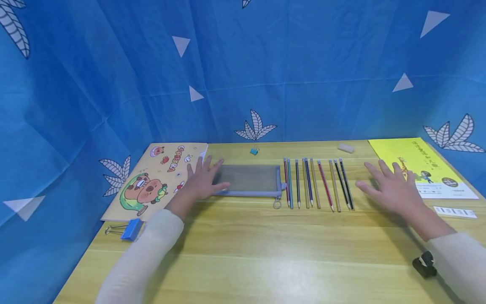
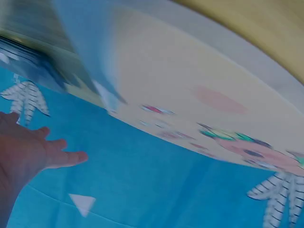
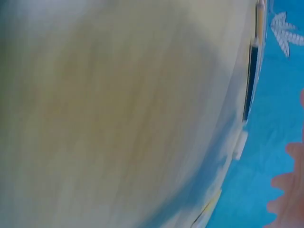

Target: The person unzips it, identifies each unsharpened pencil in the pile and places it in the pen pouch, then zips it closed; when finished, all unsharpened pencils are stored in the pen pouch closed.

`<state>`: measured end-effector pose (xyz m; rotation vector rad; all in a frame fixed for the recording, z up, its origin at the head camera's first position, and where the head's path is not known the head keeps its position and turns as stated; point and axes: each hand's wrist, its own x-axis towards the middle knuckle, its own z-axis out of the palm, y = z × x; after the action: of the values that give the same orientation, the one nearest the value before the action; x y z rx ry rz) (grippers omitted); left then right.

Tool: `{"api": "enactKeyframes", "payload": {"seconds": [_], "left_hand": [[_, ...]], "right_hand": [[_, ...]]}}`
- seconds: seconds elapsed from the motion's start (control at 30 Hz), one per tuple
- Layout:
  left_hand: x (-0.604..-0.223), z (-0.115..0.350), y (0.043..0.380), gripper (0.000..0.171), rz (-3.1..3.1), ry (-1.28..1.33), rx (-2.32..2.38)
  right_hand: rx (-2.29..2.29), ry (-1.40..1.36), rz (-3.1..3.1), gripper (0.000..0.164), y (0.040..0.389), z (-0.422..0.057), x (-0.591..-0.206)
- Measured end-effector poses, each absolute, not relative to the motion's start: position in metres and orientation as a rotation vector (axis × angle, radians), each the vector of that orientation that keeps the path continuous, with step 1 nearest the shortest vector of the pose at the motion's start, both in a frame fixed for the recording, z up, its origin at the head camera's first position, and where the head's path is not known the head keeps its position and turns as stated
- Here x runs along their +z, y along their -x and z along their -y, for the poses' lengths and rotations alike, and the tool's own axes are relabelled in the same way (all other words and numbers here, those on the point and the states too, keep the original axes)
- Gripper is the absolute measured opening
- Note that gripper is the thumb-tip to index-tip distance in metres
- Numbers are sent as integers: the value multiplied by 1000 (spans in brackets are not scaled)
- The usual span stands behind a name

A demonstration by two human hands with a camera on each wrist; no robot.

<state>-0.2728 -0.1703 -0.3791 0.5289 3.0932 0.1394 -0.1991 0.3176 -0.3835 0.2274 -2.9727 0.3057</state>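
Observation:
My left hand (image 1: 201,179) is spread over the left end of a grey mesh zip pouch (image 1: 248,179), beside a tan capybara notebook (image 1: 152,181). Whether it touches the pouch cannot be told. In the left wrist view the fingers (image 2: 57,154) are extended and hold nothing. My right hand (image 1: 396,192) also has its fingers spread, between a row of several pencils (image 1: 320,183) and a yellow-and-white booklet (image 1: 433,164). Nothing is in its grasp. The right wrist view catches only part of the right hand (image 3: 289,190), at the edge.
A large blue binder clip (image 1: 131,230) lies below the notebook, a small teal clip (image 1: 254,151) behind the pouch. A whitish eraser (image 1: 346,148) sits behind the pencils. A white strip (image 1: 454,212) and a black object (image 1: 424,266) lie at right. Blue cloth (image 1: 235,55) hangs behind.

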Motion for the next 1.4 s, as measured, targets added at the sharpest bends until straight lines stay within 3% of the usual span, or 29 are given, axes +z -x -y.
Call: {"api": "enactKeyframes", "payload": {"seconds": [0.23, 0.4, 0.57, 0.77, 1.0, 1.23, 1.4], "left_hand": [[-378, 122, 257, 46, -3108, -750, 86], [-381, 86, 241, 29, -3011, -788, 196], [-385, 60, 229, 29, -2885, -684, 365], [-383, 42, 228, 37, -2819, -566, 362], [-382, 32, 229, 45, -2794, -548, 374], [-380, 31, 230, 33, -2750, -499, 531], [-377, 32, 230, 27, -2721, -452, 721]], "right_hand": [[276, -399, 2910, 66, 202, -275, -381], [277, -585, 2832, 51, 205, -234, -383], [411, -707, 2897, 33, 210, -191, -388], [564, -691, 3014, 23, 218, -152, -386], [666, -551, 3062, 20, 225, -133, -386], [886, -452, 3048, 23, 225, -127, -385], [1349, -267, 2937, 23, 226, -127, -385]]}}
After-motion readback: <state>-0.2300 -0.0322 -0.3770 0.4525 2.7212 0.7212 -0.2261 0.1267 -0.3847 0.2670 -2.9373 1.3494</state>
